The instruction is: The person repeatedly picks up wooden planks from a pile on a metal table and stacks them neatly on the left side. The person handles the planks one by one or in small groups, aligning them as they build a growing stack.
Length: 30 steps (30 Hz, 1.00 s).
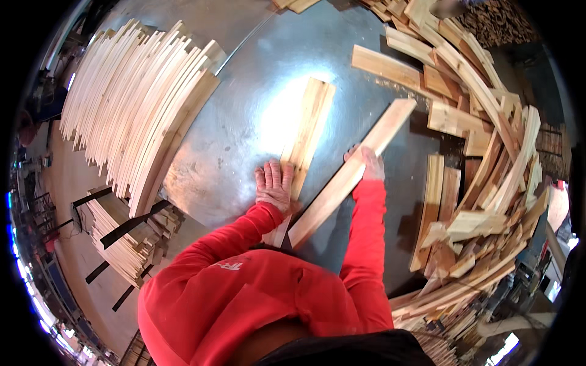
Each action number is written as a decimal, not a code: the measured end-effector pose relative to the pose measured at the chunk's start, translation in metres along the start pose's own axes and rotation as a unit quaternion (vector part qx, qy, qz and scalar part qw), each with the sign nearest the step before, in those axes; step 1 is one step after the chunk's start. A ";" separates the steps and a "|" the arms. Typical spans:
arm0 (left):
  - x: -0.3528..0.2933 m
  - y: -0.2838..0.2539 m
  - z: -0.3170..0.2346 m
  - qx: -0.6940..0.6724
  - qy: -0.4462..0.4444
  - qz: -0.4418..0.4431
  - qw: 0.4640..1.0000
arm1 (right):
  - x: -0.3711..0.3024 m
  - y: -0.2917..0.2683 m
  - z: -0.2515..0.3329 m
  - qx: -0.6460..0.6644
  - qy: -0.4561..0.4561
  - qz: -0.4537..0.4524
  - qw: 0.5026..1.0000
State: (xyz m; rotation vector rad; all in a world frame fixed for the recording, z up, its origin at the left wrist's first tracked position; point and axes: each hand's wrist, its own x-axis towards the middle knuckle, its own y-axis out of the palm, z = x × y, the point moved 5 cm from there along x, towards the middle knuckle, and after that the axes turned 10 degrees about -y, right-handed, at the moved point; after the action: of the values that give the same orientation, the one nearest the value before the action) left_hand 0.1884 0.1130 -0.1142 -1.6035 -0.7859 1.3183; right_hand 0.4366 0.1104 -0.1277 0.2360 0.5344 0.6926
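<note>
On the shiny grey sheet-metal table (pixel 244 122), near its front edge, two hands in red sleeves at work among pale wooden slats. Left hand (pixel 273 183) laid flat, fingers spread and straight, palm down on the lower part of a pair of long light-coloured wooden slats lying side by side (pixel 308 131), pressing rather than gripping; those slats running from near the body up toward the middle of the table, tilted slightly to the right at the far end. Right hand (pixel 366 161) curled over the edge of a single longer pale wooden board (pixel 354 171), fingers wrapped on its upper side, thumb hidden; board angled diagonally, near end close to the chest, far end pointing up and right toward the heap. Paired slats and single board just beside each other near the body, spreading apart farther out. Off to the right, a loose jumbled heap of short and long rough-cut wooden offcuts (pixel 482 158), piled at all angles and spilling over the table's right side. Off to the left, a neat fanned stack of thin pale wooden strips set on edge (pixel 134 104), overhanging the table's left rim, with a second lower bundle of similar strips bound by dark bands (pixel 125 235) below it, toward the floor.
</note>
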 end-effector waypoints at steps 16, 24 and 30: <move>-0.076 0.013 0.007 -0.531 0.028 0.082 0.843 | -0.076 -0.200 0.080 -0.757 -0.084 -0.142 0.632; -0.122 0.074 -0.013 -0.644 -0.021 0.165 0.747 | -0.087 -0.399 0.142 -0.790 0.136 -0.105 0.588; -0.131 0.085 -0.087 -0.605 0.037 0.092 0.790 | -0.225 -0.169 0.053 -0.650 0.120 0.074 0.747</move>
State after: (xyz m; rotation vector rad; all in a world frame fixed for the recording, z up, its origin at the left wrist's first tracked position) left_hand 0.2368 -0.0576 -0.1352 -2.7394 -1.6411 0.8125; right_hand 0.4121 -0.1672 -0.0599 -1.1637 0.1681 1.1139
